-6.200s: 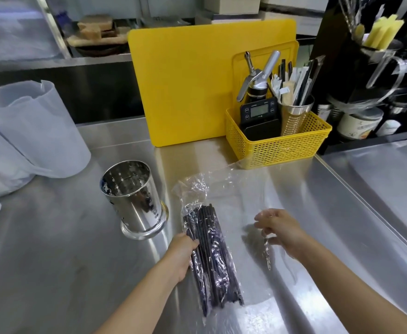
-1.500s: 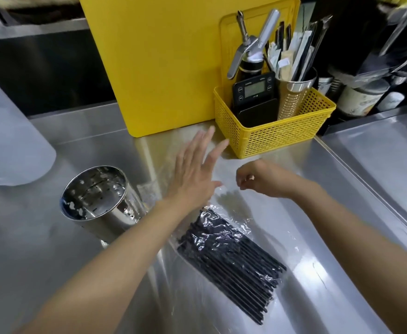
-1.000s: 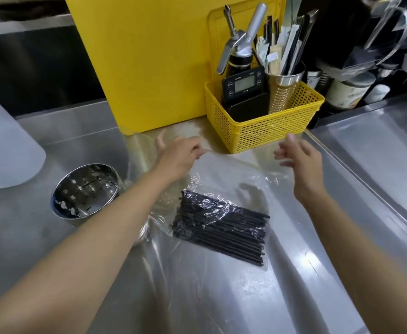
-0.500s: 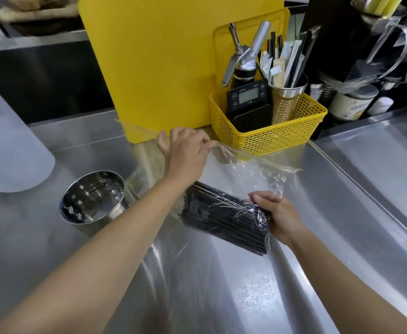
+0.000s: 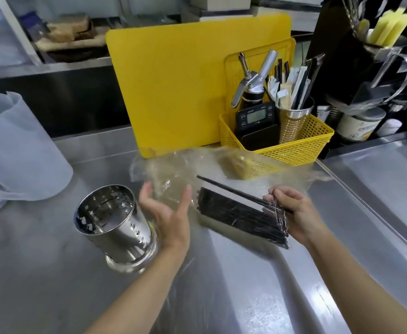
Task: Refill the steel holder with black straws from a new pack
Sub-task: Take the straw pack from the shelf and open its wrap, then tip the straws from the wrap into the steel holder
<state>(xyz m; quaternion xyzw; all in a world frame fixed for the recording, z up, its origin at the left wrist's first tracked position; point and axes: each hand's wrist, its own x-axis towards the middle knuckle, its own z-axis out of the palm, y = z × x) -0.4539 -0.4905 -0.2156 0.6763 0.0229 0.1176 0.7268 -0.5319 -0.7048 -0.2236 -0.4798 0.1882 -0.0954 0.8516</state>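
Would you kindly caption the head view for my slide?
Right hand grips the black straws; open left hand beside the empty steel holder.

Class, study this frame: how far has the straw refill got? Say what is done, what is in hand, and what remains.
Done: the clear plastic wrap is open, and most of the black straws lie bare outside it. In hand: the right hand grips the bundle's near end, while the left hand hangs open beside the wrap. Left: the steel holder shows no straws inside, so the whole bundle must go in.
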